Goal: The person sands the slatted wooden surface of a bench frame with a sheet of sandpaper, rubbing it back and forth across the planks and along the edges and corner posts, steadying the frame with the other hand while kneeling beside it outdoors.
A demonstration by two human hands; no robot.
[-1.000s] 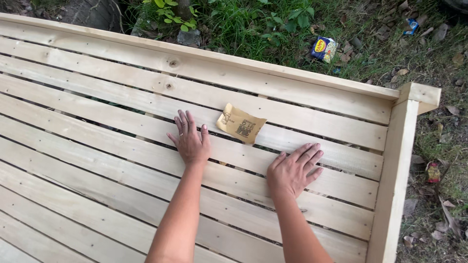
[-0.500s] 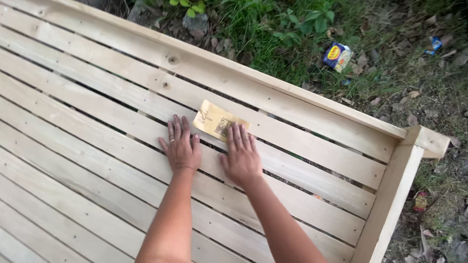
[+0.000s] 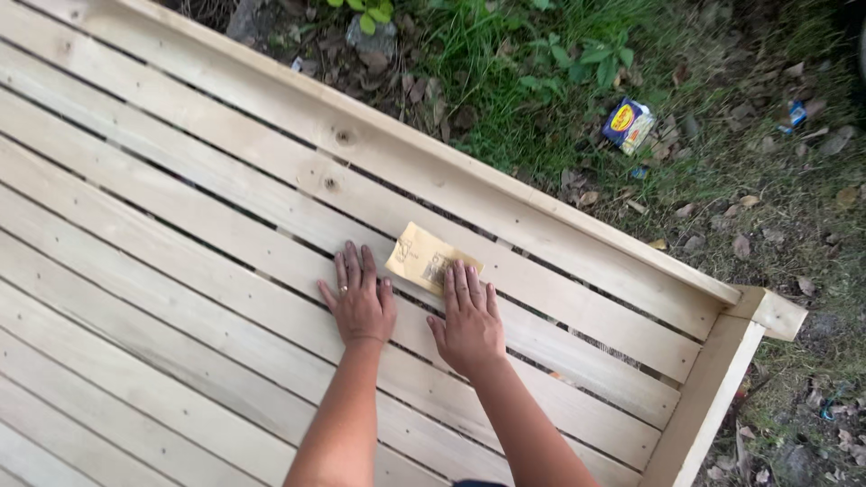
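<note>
My left hand (image 3: 360, 298) lies flat, fingers together, on a pale wooden slat of a slatted panel (image 3: 180, 234). A ring shows on one finger. My right hand (image 3: 469, 317) lies flat beside it, its fingertips resting on the near edge of a small tan sheet of sandpaper (image 3: 424, 256) that lies on the slats. Neither hand grips anything.
The panel has a raised wooden rim (image 3: 469, 180) along the far side and a side rail (image 3: 713, 397) at the right. Beyond it are grass, dry leaves, stones and a blue and yellow packet (image 3: 628, 124) on the ground.
My right hand has slid left from the right part of the panel, coming beside my left hand and onto the sandpaper's edge. The view has shifted a little.
</note>
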